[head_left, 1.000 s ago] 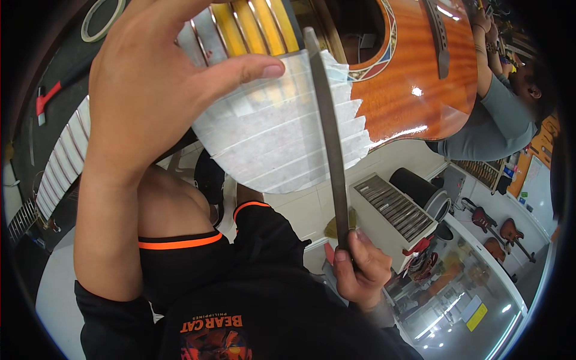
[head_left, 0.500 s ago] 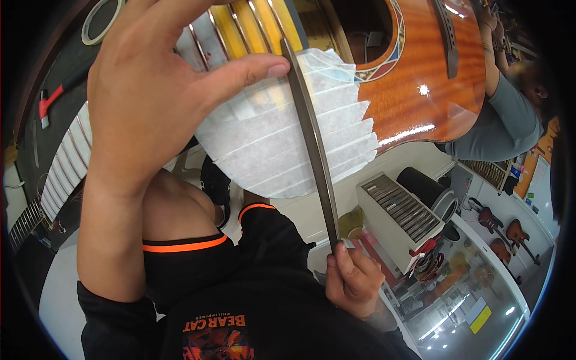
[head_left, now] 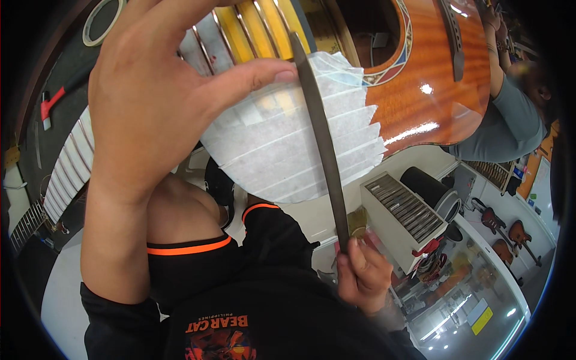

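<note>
A long, narrow dark metal file (head_left: 326,150) lies slantwise over the guitar, its tip at the frets near the end of the fretboard (head_left: 255,30). My right hand (head_left: 365,275) is closed around its lower end. Thumb and fingers spread apart, my left hand (head_left: 141,90) lies over the fretboard; its thumb tip is beside the file's upper part, and the other fingertips are cut off by the top edge. Pale masking tape (head_left: 282,150) in overlapping strips covers the glossy brown guitar body (head_left: 432,108) next to the soundhole. Yellow and whitish strips show between the frets.
A tape roll (head_left: 103,24) and a red-and-black hammer (head_left: 53,107) lie on the dark bench at left. Below the guitar stands a box of metal tools (head_left: 405,210) beside a glass-topped case (head_left: 462,300). Another person's grey sleeve (head_left: 510,123) is at far right.
The file has slid slightly upward along the frets, with my right hand on it. My left hand keeps its pose. The whole view has shifted a little.
</note>
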A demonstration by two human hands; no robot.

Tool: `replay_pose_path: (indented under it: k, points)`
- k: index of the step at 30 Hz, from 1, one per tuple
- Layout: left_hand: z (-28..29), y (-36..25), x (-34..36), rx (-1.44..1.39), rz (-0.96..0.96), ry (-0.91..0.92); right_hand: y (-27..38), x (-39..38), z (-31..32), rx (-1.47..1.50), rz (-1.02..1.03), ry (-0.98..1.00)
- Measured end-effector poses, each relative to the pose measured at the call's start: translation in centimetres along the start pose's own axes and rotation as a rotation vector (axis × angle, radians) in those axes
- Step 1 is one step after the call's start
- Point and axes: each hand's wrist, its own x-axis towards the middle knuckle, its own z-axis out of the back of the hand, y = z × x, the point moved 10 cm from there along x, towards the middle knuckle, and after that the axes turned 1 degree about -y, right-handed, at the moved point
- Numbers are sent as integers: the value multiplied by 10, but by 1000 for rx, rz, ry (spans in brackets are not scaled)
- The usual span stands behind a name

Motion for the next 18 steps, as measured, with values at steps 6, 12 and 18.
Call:
replay_pose_path:
  k: [6,12,18]
  points:
    - [9,14,-2,-227,-91,-12,23,90,-10,-1,2,33]
    - [6,14,-3,-244,-63,2,20,53,-4,32,60,-40]
    - [7,8,2,-208,-75,4,20,42,-4,-23,42,-65]
